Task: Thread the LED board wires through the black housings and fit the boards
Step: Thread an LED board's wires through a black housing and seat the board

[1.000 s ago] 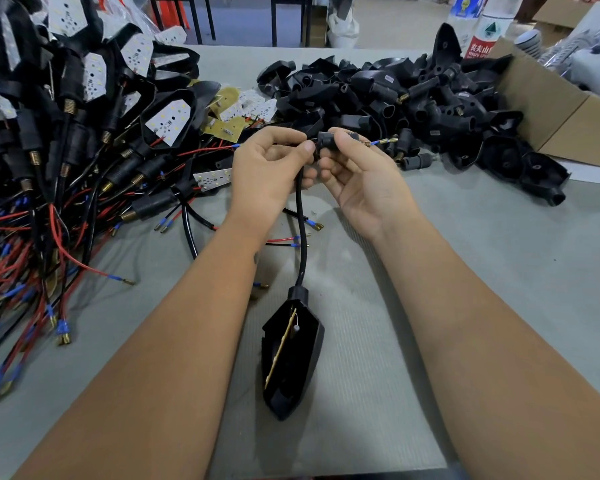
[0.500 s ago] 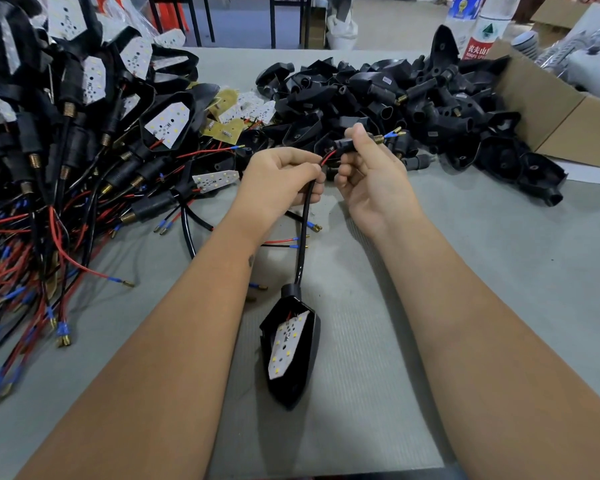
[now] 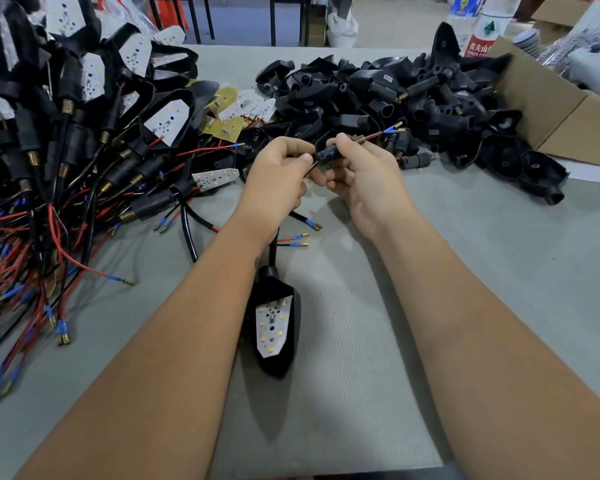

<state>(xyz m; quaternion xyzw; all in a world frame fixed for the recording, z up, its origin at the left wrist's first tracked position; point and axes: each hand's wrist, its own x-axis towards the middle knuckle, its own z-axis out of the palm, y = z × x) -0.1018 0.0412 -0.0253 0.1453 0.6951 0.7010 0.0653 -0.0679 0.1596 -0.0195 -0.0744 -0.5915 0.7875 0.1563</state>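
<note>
Grey counter (image 3: 499, 271): brown cardboard box (image 3: 548, 98) at two o'clock, contents unclear. Left hand (image 3: 274, 181) and right hand (image 3: 364, 178) both pinch a black tubular housing (image 3: 328, 154), red wires (image 3: 378, 134) emerging.

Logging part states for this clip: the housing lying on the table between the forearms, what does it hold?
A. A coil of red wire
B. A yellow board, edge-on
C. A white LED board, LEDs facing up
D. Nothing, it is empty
C: the black housing holds a white LED board, its LEDs facing up.
</note>
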